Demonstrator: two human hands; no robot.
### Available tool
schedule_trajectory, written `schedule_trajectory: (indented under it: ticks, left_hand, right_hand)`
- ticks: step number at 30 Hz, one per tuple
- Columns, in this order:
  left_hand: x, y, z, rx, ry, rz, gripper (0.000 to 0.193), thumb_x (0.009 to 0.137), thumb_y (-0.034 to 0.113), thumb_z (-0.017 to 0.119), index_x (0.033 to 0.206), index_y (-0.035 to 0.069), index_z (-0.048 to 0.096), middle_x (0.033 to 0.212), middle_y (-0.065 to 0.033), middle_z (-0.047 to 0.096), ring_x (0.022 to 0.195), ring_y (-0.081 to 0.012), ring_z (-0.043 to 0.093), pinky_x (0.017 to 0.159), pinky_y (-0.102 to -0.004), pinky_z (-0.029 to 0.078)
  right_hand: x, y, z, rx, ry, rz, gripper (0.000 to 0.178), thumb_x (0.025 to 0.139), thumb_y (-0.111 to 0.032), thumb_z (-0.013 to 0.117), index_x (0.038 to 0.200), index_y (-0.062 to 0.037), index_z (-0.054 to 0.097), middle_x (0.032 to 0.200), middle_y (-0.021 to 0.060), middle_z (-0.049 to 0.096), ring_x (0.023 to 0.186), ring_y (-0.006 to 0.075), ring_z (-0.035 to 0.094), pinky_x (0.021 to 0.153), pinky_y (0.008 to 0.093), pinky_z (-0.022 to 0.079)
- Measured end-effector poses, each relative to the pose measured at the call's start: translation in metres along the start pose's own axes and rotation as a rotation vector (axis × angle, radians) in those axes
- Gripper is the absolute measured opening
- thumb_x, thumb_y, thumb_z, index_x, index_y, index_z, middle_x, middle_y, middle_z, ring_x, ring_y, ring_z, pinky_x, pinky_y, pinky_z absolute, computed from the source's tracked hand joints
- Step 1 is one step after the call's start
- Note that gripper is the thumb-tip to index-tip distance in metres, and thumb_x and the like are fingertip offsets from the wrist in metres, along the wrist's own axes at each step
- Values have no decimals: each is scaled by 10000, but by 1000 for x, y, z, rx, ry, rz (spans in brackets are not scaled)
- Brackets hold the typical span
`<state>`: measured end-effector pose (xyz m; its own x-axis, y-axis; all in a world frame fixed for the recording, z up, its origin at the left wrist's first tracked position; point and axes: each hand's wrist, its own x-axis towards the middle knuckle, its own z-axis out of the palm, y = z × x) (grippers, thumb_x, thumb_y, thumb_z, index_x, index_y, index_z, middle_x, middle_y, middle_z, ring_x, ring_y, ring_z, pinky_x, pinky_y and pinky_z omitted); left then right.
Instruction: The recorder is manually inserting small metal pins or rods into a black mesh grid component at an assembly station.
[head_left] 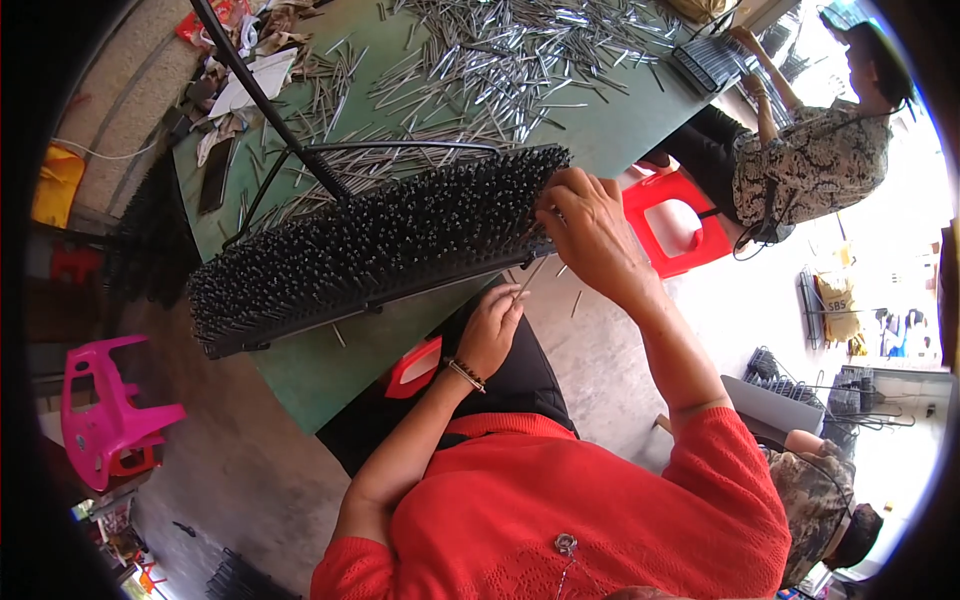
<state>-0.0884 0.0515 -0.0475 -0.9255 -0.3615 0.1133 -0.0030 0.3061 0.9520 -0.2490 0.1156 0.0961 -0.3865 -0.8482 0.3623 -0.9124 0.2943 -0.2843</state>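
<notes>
Person in red top at the worktop (607, 118), both bare hands in view, working at the near edge. Black bristly block (380, 240), long and densely studded with pale-tipped pins, lies aslant over the near edge of the worktop, its right end the higher in view. Left hand (490, 325): below the block's right end, thumb and fingers pinching a thin rod (531, 278) that points up toward the block; bracelet (467, 374) on that wrist. Right hand (592, 225): at the right end of the block, fingers bent and drawn together against the pins; cannot tell whether anything is pinched between them. Behind the block, a heap of loose metal rods (515, 60) spreads over the worktop, shiny at the centre, with stragglers reaching to the block. A black bar (248, 78) rises from behind the block toward upper left. Dark phone (215, 178) lies near the worktop's left edge. Pink stool (112, 415) on the floor at left; red stool (714, 243) at right, beside a co-worker (812, 165) in a patterned shirt.
</notes>
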Motion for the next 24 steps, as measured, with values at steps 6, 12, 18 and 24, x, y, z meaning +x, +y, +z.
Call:
schedule_trajectory:
  ticks: [6,12,18,24]
  left_hand:
    - [-8,-4,-3,-75,-33,-61,250,919,142,438,1041,-20,585,1045,-126,561,956,-241,559,823,-303,440]
    - [-10,0,-8,-231,-89,-161,274,953,192,420,1087,3,567,1059,-66,559,934,-136,568,773,-246,458]
    - [-6,29,-3,-353,-101,-84,221,928,140,476,1057,-15,567,984,-96,576,853,-165,584,737,-254,463]
    - [0,36,2,-360,-152,-83,240,927,152,485,1095,-6,552,1051,-94,578,888,-167,603,743,-242,468]
  right_hand:
    - [-12,2,9,-4,-24,-67,21,757,-80,591,774,-67,590,834,52,510,825,223,504,767,348,341]
    - [-26,1,8,137,137,-53,123,774,-107,621,879,-44,633,916,58,583,823,205,565,727,330,413]
    - [-58,-3,17,1003,54,566,214,784,-106,683,967,-11,625,891,41,632,799,94,584,695,244,468]
    - [-67,3,12,992,-60,610,176,814,-112,653,935,13,625,819,42,643,747,63,583,638,229,466]
